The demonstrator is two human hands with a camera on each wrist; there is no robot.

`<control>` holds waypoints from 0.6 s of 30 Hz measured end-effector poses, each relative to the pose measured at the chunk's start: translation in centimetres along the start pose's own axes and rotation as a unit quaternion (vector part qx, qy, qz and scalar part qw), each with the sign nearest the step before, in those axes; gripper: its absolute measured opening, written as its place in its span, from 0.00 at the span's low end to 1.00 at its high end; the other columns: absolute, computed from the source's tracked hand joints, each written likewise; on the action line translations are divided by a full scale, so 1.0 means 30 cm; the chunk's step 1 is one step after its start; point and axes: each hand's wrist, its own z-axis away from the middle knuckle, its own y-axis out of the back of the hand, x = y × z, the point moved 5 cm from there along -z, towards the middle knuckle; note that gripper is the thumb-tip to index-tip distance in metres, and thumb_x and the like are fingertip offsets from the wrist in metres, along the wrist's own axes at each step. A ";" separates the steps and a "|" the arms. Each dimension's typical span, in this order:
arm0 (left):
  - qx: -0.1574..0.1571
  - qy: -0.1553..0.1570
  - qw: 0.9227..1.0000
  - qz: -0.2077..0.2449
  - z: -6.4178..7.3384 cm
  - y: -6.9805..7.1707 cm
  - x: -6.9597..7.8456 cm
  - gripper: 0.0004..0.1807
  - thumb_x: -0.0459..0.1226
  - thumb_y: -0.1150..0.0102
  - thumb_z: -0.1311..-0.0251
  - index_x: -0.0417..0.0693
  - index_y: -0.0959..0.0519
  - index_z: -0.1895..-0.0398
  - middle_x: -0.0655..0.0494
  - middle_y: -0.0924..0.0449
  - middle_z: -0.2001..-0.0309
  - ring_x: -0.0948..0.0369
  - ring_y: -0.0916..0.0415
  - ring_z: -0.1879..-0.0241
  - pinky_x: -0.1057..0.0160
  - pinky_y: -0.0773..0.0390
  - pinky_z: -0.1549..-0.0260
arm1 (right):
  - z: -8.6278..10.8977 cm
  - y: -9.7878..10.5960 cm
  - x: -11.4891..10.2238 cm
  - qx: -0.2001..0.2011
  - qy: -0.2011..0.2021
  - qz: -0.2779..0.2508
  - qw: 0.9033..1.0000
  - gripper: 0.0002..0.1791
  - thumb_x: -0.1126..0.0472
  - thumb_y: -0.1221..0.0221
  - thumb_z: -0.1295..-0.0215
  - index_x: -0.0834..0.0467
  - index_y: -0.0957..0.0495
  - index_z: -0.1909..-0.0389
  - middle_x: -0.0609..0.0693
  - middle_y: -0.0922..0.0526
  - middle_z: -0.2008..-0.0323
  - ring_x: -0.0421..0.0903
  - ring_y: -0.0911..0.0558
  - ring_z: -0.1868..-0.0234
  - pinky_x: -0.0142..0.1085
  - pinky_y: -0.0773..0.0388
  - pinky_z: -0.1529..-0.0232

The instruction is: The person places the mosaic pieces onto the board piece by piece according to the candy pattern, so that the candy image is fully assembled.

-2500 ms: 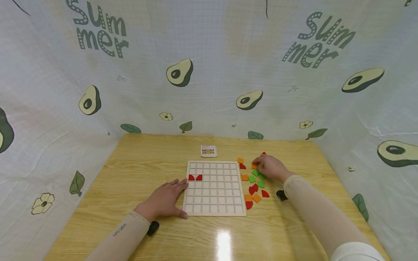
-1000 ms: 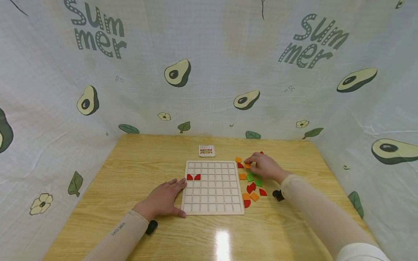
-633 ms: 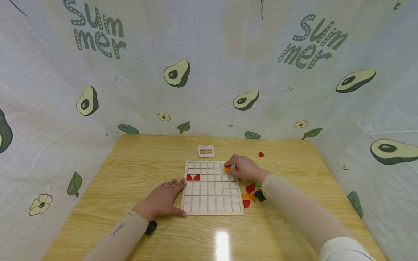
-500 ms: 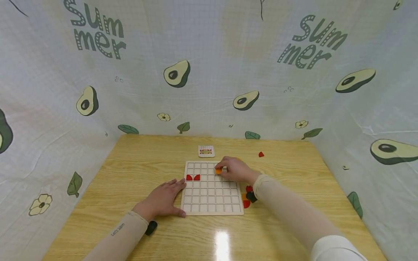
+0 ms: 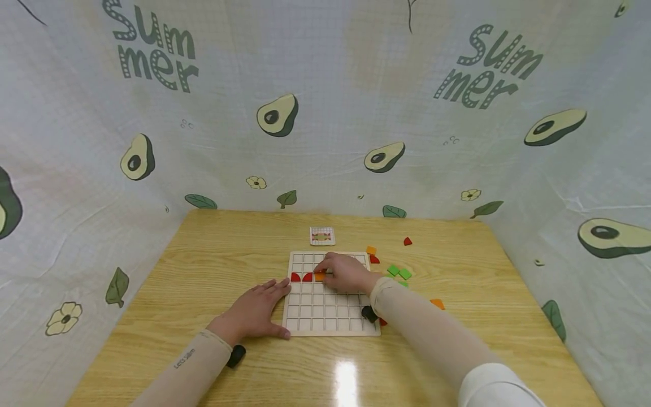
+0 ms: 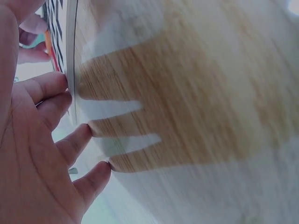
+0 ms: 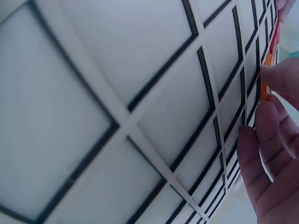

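My right hand point(image 5: 348, 273) pinches an orange square tile point(image 5: 320, 277) between thumb and fingers, over the third cell of a row on the pale gridded board point(image 5: 325, 324). In the right wrist view the orange tile point(image 7: 266, 86) shows edge-on, right at the grid's surface. Two red quarter-circle tiles point(image 5: 307, 277) occupy the two cells to its left, at the board's left side. My left hand point(image 5: 249, 314) rests on the table with fingers spread, its fingertips at the board's left edge. The left wrist view shows its fingers point(image 6: 56, 107) against that rim.
A small pattern card point(image 5: 322, 236) lies behind the board. Loose green squares point(image 5: 393, 270), an orange square point(image 5: 372, 250) and red pieces point(image 5: 408, 241) lie to the right. My right forearm hides part of this pile; another orange piece point(image 5: 437, 304) shows beside it.
My right hand has picked up the orange square from the loose pieces and carried it left across the board, beside the red quarter circles. The left hand has stayed put.
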 end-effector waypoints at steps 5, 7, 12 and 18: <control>0.000 0.001 1.000 -0.007 0.000 -0.001 -0.003 0.61 0.72 0.34 0.58 0.49 0.37 0.24 0.56 0.44 0.23 0.47 0.47 0.26 0.41 0.42 0.33 | -0.003 -0.004 -0.003 0.001 0.001 0.008 1.000 0.17 0.59 0.38 0.34 0.48 0.16 0.45 0.43 0.21 0.53 0.38 0.24 0.63 0.37 0.24 0.58; 0.001 -0.001 1.000 -0.008 0.000 -0.002 -0.004 0.61 0.72 0.35 0.58 0.48 0.37 0.24 0.56 0.44 0.24 0.46 0.47 0.26 0.41 0.41 0.33 | -0.005 -0.007 -0.004 -0.001 0.002 0.015 1.000 0.17 0.58 0.38 0.34 0.48 0.16 0.45 0.43 0.21 0.53 0.38 0.24 0.63 0.36 0.24 0.58; 0.003 -0.005 1.000 -0.006 0.001 -0.002 -0.003 0.61 0.72 0.34 0.58 0.48 0.37 0.24 0.55 0.44 0.24 0.46 0.46 0.26 0.40 0.41 0.34 | -0.006 -0.012 -0.005 -0.002 0.000 0.023 1.000 0.17 0.57 0.37 0.33 0.47 0.16 0.44 0.43 0.21 0.53 0.38 0.25 0.63 0.35 0.24 0.59; 0.003 -0.004 1.000 -0.009 0.001 -0.001 -0.001 0.61 0.72 0.34 0.58 0.48 0.37 0.24 0.56 0.44 0.24 0.46 0.46 0.27 0.41 0.41 0.34 | -0.005 -0.011 0.000 0.003 0.000 0.016 1.000 0.17 0.57 0.37 0.34 0.47 0.16 0.45 0.42 0.20 0.53 0.38 0.23 0.59 0.37 0.23 0.55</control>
